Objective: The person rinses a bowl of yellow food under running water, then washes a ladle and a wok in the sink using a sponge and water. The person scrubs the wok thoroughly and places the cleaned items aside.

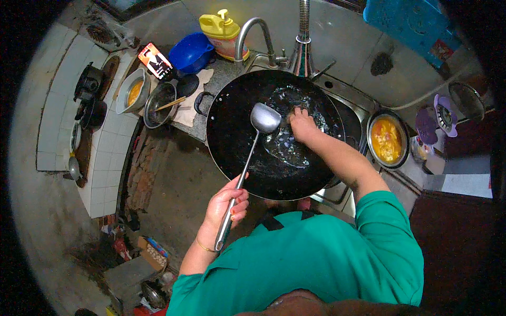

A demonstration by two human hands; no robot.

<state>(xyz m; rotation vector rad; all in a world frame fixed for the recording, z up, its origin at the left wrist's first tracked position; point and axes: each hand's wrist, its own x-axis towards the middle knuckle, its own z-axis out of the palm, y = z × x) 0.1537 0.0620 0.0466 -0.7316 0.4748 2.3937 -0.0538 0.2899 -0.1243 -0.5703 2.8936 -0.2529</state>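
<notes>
A large black wok [233, 150] lies over the sink area, with shiny water in its right part. My left hand [228, 201] grips the handle of a metal wok spatula [265, 118], whose blade is over the wok's middle. Inside the wok, just right of the blade, my right hand [303, 125] is at the water with its fingers bent down. Something small and hard to make out seems to be under those fingertips; whether they hold it I cannot tell. A curved metal faucet [253, 29] stands behind the wok's rim.
Right of the wok sits a metal bowl of yellow-orange food [386, 138]. To the left are a glass bowl with chopsticks [160, 106], a pot with orange contents [134, 93], a lit phone [155, 61], a blue plastic basin [191, 53] and a yellow jug [221, 29]. A tiled ledge [106, 158] holds pots.
</notes>
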